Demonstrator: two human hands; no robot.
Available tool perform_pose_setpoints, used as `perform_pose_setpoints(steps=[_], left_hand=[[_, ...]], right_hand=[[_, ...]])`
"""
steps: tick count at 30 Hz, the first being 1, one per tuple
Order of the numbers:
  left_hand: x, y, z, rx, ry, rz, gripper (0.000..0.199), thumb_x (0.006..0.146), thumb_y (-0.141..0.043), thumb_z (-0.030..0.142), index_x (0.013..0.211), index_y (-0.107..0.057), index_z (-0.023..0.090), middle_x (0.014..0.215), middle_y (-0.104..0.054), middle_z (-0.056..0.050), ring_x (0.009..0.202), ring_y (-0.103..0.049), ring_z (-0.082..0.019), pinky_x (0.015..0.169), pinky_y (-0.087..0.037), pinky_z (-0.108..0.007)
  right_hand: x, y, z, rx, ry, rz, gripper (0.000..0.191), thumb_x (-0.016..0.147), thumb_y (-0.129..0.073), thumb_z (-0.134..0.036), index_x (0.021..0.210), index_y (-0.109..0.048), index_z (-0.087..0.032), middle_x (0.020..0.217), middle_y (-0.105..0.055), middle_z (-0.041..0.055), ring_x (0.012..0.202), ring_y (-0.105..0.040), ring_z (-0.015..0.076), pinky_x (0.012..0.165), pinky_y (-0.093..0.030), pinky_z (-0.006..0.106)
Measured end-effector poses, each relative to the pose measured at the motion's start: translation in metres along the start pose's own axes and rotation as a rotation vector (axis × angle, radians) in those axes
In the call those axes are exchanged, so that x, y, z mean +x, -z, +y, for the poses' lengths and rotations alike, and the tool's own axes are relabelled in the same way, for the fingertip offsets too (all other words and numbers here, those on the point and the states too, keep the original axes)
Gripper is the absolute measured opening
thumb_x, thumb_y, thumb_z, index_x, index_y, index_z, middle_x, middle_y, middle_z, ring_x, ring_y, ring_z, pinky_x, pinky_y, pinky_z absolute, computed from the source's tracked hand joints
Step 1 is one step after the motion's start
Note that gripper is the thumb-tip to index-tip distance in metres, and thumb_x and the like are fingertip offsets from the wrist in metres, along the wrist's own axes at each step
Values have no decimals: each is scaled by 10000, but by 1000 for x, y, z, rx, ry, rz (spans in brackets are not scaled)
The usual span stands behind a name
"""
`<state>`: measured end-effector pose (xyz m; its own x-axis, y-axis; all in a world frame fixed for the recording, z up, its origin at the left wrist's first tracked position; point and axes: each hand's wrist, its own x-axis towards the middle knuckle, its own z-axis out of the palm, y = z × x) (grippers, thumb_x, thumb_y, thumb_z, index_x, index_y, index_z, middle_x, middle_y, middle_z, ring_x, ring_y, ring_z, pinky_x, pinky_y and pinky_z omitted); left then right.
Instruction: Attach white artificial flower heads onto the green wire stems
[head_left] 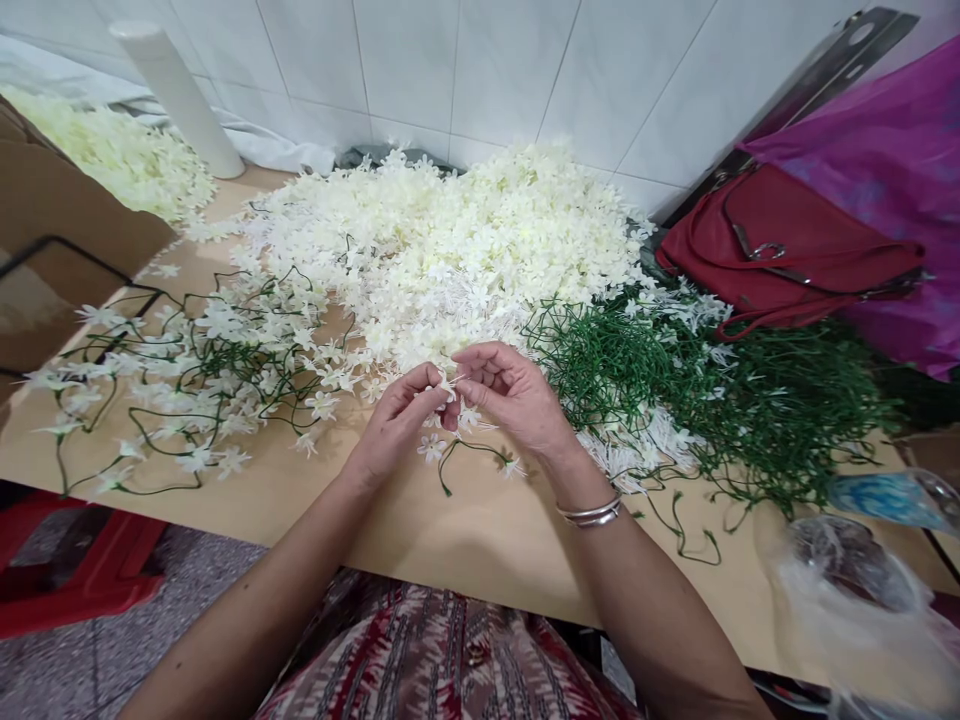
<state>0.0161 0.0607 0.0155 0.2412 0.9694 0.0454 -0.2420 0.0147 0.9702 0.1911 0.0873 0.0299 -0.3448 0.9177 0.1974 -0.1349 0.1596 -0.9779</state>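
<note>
In the middle of the head view my two hands meet over the near edge of a heap of white artificial flowers (pixel 517 220). Thumb and fingers of my left hand (pixel 409 410) pinch a small white artificial flower (pixel 445 386). My right hand (pixel 514 395), with bangles at the wrist, closes its thumb and forefinger on the same flower's thin pale stem. Just below them a green wire stem (pixel 444 470) with white blossoms lies on the table. Left of my hands is a loose pile of flowers on green stems (pixel 225 350); bare green stems (pixel 615 360) are bunched to the right.
A cardboard box (pixel 67 200) stands at the left edge, near a white roll (pixel 180 100). To the right are a red handbag (pixel 795 240), a purple bag (pixel 892 140) and a clear plastic bag (pixel 862 600). A tiled wall (pixel 495 70) bounds the table's back. A red stool (pixel 90 570) sits below left.
</note>
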Motion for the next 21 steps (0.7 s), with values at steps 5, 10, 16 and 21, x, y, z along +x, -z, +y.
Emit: perform_pose_setpoints(steps=[5, 10, 16, 21], left_hand=[[1, 6, -4, -11, 64, -47, 136, 900, -588, 325, 811, -529, 240, 635, -566, 28, 610, -544, -166, 616, -462, -290], [2, 6, 2, 107, 41, -98, 181, 908, -586, 325, 768, -524, 228, 604, -573, 31, 577, -506, -147, 617, -415, -283], [4, 8, 3, 115, 54, -84, 210, 915, -572, 324, 744, -527, 211, 619, -569, 34, 581, -497, -127, 605, -384, -270], [5, 13, -2, 88, 43, -99, 186, 913, -582, 316, 771, -580, 195, 638, -571, 28, 586, -497, -124, 595, -367, -273]], right_hand=[[-1, 2, 0, -140, 38, -62, 251, 900, -715, -242, 1145, -760, -270, 848, -649, -16, 777, -591, 136, 754, -534, 281], [-1, 2, -4, -221, 78, -27, 252, 897, -674, -189, 1121, -767, -257, 843, -633, -10, 759, -561, 137, 734, -499, 288], [-1, 2, -1, -171, 65, -66, 279, 912, -698, -203, 1174, -778, -258, 903, -647, 6, 800, -570, 133, 754, -487, 293], [-1, 0, 1, -225, 56, -95, 202, 919, -708, -227, 1094, -805, -255, 930, -695, 23, 847, -625, 148, 810, -498, 322]])
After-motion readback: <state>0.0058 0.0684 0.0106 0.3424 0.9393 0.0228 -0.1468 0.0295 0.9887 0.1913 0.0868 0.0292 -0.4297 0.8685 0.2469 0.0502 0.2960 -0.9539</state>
